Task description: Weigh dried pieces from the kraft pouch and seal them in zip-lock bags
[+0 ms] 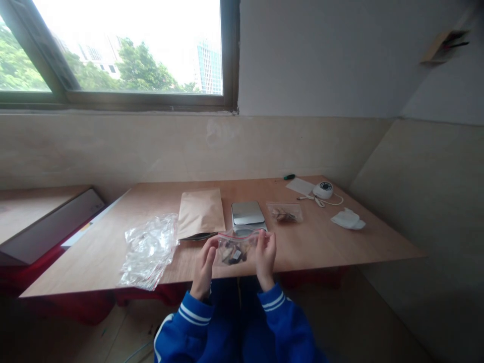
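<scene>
My left hand [204,267] and my right hand [265,257] hold a small clear zip bag [236,248] between them over the table's near edge. Each hand pinches one side of the bag near its red-lined top. Dark brown pieces lie inside it. Just behind the bag stands a small silver scale [247,214]. A brown paper pouch [200,213] lies flat to the left of the scale. A second clear bag with brown pieces [284,214] lies to the right of the scale. Both sleeves are blue with white stripes.
A heap of empty clear plastic bags [149,249] lies on the wooden table [333,237] at the left. At the back right are a white round device with a cord [322,190], a white sheet [300,186], a green pen [289,177] and crumpled white tissue [348,220]. A box [49,224] sits at the far left.
</scene>
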Available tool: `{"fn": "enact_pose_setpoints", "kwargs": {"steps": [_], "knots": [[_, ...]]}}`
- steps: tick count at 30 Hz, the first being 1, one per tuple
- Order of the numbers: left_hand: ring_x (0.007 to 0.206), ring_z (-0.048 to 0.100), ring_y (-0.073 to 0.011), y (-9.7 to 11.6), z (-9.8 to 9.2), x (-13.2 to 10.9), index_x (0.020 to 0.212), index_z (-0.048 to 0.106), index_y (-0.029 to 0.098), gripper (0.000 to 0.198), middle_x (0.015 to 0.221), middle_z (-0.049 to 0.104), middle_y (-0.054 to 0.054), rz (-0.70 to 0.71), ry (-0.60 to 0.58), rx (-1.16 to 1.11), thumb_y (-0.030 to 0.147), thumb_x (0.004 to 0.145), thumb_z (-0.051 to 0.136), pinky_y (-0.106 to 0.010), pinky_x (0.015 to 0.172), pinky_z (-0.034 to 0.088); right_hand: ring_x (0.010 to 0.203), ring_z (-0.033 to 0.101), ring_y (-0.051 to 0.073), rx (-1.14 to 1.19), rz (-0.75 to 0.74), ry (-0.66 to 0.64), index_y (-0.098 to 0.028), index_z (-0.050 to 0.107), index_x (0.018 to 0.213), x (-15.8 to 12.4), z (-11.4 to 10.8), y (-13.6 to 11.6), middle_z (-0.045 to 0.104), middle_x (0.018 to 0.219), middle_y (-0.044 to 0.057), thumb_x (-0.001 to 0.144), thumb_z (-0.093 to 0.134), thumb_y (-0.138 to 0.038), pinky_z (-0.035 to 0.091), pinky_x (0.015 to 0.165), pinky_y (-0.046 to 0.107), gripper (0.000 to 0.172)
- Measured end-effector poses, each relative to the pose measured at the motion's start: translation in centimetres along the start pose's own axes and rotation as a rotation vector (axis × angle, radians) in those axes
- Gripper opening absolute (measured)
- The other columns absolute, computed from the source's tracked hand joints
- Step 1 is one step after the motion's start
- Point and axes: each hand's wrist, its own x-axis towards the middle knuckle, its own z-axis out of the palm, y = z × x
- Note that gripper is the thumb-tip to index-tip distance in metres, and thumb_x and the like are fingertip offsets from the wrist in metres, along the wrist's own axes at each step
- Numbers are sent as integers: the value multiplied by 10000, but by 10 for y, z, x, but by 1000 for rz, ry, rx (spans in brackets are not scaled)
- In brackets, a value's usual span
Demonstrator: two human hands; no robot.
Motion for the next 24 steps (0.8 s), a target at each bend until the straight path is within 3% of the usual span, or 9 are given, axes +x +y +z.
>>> {"fn": "enact_pose_setpoints", "kwargs": {"steps": [6, 9, 12, 15, 20, 24], "knots": [[817, 653, -199, -1, 6, 1, 941, 629, 201, 309, 863, 691, -37, -95, 147, 100, 465, 872, 484, -299, 719, 516, 648, 629, 177, -75, -74, -50, -228, 451, 837, -6, 1, 2, 625, 687, 11, 882, 447, -534, 481, 640, 294, 309], [570, 566, -143, 5, 7, 9, 849, 618, 202, 299, 639, 606, 14, -96, 268, 190, 475, 859, 498, -238, 534, 448, 471, 523, 136, -87, -72, -95, -236, 444, 837, -6, 2, 1, 504, 538, -58, 881, 442, -542, 422, 495, 245, 309], [509, 463, -112, 12, 9, 18, 786, 586, 202, 292, 571, 508, 42, -42, 315, 233, 468, 863, 492, -213, 487, 376, 371, 401, 108, -64, -24, -144, -243, 440, 851, 2, 1, 3, 404, 481, -94, 860, 453, -573, 311, 373, 215, 330], [537, 434, -101, 6, 12, 27, 754, 553, 199, 298, 592, 474, 45, -15, 255, 227, 459, 875, 473, -203, 520, 369, 347, 383, 99, -34, 46, -208, -237, 455, 869, 15, -4, 12, 410, 467, -96, 827, 476, -610, 268, 333, 202, 376], [643, 505, -119, -32, 12, 37, 781, 580, 180, 306, 674, 548, 19, -50, 6, 145, 462, 858, 490, -216, 629, 412, 370, 425, 99, -28, 83, -310, -211, 503, 854, 29, -21, 29, 442, 452, -85, 798, 522, -613, 337, 360, 196, 407], [694, 546, -137, -47, 12, 37, 808, 614, 173, 325, 721, 599, -2, -81, -29, 94, 483, 830, 522, -227, 666, 435, 354, 389, 94, -57, 99, -299, -210, 523, 863, 26, -26, 34, 410, 449, -94, 804, 520, -603, 315, 348, 198, 397]]}}
